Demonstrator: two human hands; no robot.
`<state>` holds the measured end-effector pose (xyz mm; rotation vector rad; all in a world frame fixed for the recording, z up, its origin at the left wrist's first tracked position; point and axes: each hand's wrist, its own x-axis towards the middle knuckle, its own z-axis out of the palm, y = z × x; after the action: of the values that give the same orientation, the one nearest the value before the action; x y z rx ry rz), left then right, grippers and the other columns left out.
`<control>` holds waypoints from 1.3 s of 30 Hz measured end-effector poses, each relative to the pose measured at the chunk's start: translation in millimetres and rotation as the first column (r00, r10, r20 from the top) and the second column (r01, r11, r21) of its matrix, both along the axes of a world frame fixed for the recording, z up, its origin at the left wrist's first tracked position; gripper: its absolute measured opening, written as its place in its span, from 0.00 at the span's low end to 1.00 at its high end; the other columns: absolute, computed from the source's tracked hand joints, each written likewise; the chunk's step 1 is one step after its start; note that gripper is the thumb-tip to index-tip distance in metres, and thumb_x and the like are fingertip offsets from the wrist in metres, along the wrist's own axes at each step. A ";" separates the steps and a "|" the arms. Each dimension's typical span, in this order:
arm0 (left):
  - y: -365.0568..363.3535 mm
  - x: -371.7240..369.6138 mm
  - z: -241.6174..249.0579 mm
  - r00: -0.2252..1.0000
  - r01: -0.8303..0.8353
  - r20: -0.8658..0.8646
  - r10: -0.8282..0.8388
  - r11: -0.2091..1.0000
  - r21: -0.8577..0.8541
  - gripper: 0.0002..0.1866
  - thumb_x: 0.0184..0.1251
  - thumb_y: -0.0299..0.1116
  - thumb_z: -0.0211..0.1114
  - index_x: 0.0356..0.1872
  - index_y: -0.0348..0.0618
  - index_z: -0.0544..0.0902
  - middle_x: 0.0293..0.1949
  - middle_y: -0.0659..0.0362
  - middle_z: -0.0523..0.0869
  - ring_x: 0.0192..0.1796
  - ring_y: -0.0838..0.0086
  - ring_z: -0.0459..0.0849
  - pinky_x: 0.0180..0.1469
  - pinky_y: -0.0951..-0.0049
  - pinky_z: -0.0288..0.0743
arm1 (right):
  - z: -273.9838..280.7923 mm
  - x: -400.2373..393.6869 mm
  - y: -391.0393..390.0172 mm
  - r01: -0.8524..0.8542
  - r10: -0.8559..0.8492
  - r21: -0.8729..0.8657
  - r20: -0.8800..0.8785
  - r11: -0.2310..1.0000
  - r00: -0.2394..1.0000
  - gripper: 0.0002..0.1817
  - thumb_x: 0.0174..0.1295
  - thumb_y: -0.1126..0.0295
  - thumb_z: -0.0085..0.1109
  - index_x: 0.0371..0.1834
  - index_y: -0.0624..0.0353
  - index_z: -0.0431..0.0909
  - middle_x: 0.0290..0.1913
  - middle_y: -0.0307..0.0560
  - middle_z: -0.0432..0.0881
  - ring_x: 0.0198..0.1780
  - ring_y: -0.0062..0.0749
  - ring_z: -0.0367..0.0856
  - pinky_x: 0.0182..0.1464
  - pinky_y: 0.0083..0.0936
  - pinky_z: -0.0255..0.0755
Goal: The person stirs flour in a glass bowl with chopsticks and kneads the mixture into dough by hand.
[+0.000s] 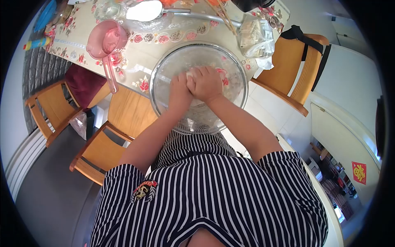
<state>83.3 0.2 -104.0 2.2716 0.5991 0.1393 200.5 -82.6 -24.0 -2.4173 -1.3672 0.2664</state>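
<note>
A large clear glass bowl (pixel 154 88) stands at the table's near edge, with whitish smears on its inside. Both hands are down inside it, side by side and touching. My left hand (pixel 180 91) is closed, its fingers curled downward. My right hand (pixel 205 84) is closed too, pressing on a pale lump of dough (pixel 190 75). Most of the dough is hidden under the hands, so its full shape cannot be made out.
A pink translucent ladle-like scoop (pixel 108 41) lies left of the bowl, its handle over the table edge. Behind are a metal scoop of white powder (pixel 145 10), chopsticks (pixel 224 16) and a plastic bag (pixel 256 38). Wooden chairs (pixel 294 68) flank the table.
</note>
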 end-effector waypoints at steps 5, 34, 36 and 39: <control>41.9 28.8 -29.1 0.950 0.270 -0.145 -0.278 0.960 -0.076 0.31 0.57 0.37 0.75 0.59 0.34 0.73 0.53 0.38 0.80 0.55 0.39 0.78 0.57 0.48 0.76 | -38.1 14.0 18.9 -0.027 0.036 -0.187 0.047 0.982 0.998 0.11 0.62 0.62 0.57 0.30 0.53 0.87 0.35 0.55 0.86 0.41 0.52 0.86 0.48 0.50 0.76; 48.6 46.3 109.3 0.813 0.377 -0.469 -0.345 0.926 -0.027 0.38 0.55 0.40 0.79 0.66 0.41 0.73 0.57 0.43 0.84 0.60 0.47 0.81 0.63 0.55 0.76 | -31.8 26.0 10.2 0.304 -0.295 0.060 -0.122 0.951 0.947 0.18 0.68 0.58 0.48 0.34 0.58 0.84 0.36 0.58 0.84 0.43 0.60 0.82 0.46 0.46 0.76; 37.4 30.0 111.2 0.877 0.337 -0.335 -0.344 0.938 -0.080 0.38 0.56 0.40 0.78 0.67 0.40 0.72 0.56 0.43 0.83 0.60 0.47 0.81 0.63 0.54 0.76 | -2.2 -0.2 -11.9 0.209 -0.213 -0.041 -0.168 0.977 0.962 0.16 0.69 0.61 0.48 0.38 0.57 0.85 0.40 0.57 0.86 0.43 0.57 0.82 0.46 0.44 0.77; 4.1 -11.0 63.7 0.897 0.297 -0.325 -0.301 0.953 -0.063 0.36 0.62 0.38 0.73 0.70 0.42 0.69 0.56 0.44 0.82 0.62 0.47 0.78 0.62 0.52 0.74 | 5.7 -34.4 -32.4 0.187 -0.174 0.058 -0.183 0.981 0.968 0.12 0.65 0.64 0.53 0.38 0.56 0.85 0.41 0.53 0.86 0.41 0.51 0.83 0.45 0.40 0.77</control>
<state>72.3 4.3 -40.3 2.3612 0.4067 -0.4059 166.1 -115.0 -18.4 -2.3733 -1.0537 0.3667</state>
